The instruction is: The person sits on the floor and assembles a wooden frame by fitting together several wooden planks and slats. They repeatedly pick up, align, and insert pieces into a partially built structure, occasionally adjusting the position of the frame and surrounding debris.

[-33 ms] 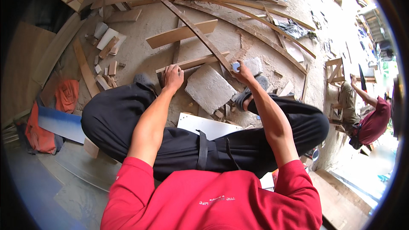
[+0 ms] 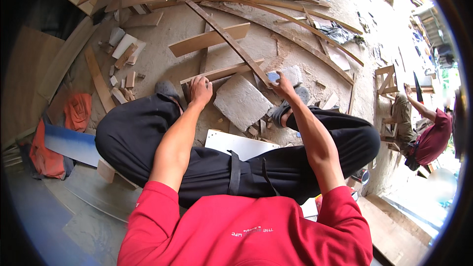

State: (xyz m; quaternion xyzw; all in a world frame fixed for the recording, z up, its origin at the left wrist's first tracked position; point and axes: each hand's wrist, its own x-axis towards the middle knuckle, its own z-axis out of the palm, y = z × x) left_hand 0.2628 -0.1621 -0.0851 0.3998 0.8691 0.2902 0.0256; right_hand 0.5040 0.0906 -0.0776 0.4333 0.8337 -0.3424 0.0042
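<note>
Pale lettering [image 2: 252, 231] on the red shirt [image 2: 236, 216]; it appears upside down.

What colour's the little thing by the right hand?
The little thing is blue; see the head view.

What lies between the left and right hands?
In the head view, a rough pale block lies between the left hand and right hand, with a wooden board just beyond it.

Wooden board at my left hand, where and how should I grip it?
Probably take the wooden board near its left end, from your side, across its narrow width: that end extends past the grey block, while a dark wooden strip crosses near the right end.
</note>
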